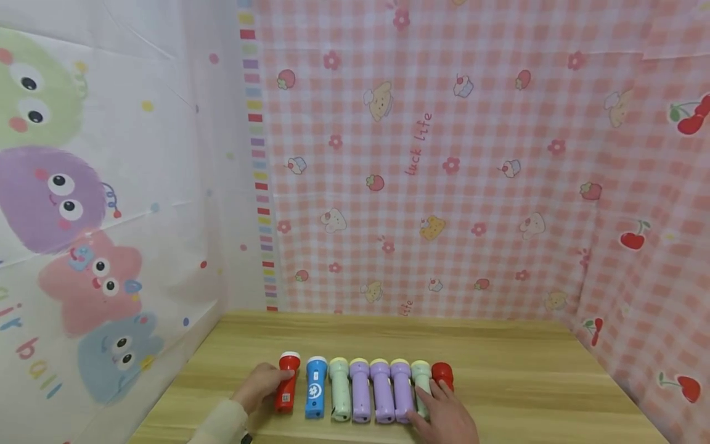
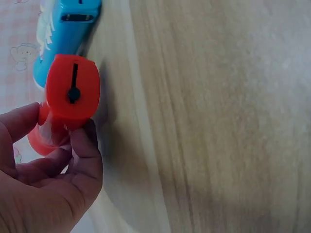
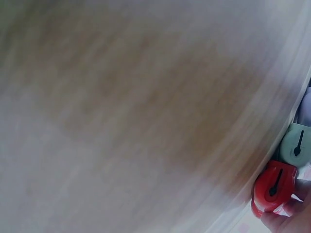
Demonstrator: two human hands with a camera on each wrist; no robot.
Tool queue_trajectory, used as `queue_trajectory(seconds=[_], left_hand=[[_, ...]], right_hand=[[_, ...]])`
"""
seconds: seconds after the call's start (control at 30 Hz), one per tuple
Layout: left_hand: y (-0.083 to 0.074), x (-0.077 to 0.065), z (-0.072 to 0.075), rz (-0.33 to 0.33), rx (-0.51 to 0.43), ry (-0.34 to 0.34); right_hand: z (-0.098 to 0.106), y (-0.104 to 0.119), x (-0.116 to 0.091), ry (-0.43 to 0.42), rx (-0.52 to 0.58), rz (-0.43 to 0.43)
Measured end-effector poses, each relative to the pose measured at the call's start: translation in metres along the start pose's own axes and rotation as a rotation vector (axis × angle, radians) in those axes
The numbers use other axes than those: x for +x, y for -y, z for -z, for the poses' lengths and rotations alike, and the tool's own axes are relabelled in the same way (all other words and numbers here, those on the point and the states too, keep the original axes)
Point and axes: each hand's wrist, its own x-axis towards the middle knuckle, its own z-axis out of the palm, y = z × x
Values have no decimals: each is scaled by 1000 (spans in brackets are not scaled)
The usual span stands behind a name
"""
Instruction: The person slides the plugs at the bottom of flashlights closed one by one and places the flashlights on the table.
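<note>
My left hand (image 1: pixel 261 383) holds a red flashlight (image 1: pixel 286 391) with a white head ring, at the left end of a row. In the left wrist view, thumb and fingers pinch its barrel below the slotted tail. A blue flashlight (image 1: pixel 315 391) lies just right of it, with a small gap. At the row's right end, my right hand (image 1: pixel 448 416) lies spread over a pale green flashlight (image 1: pixel 421 372) and an all-red flashlight (image 1: pixel 442 373), hiding their lower parts. Its fingers touch the red one's side in the right wrist view (image 3: pixel 272 189).
Between them, another pale green flashlight (image 1: pixel 340 391) and three purple flashlights (image 1: pixel 381 394) with yellow rims lie side by side, heads away from me. The wooden table (image 1: pixel 516 370) meets a pink checked cloth (image 1: pixel 471 197) behind. A white printed cloth (image 1: pixel 183 185) hangs at the left.
</note>
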Motion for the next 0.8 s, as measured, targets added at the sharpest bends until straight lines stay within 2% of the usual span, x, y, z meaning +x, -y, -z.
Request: queue_trajectory(seconds=[0.2, 0.37, 0.47, 0.7, 0.8], left_hand=[[3, 1, -2, 20, 19, -8], [2, 0, -5, -51, 72, -34], [2, 0, -6, -69, 87, -50], [0, -2, -8, -9, 87, -49], [-1, -5, -10, -14, 108, -49]], right_hand=[[0, 2, 0, 21, -4, -18], [0, 3, 0, -10, -8, -15], [-1, 3, -1, -24, -11, -11], [-2, 2, -1, -18, -24, -5], [-1, 2, -1, -6, -26, -12]])
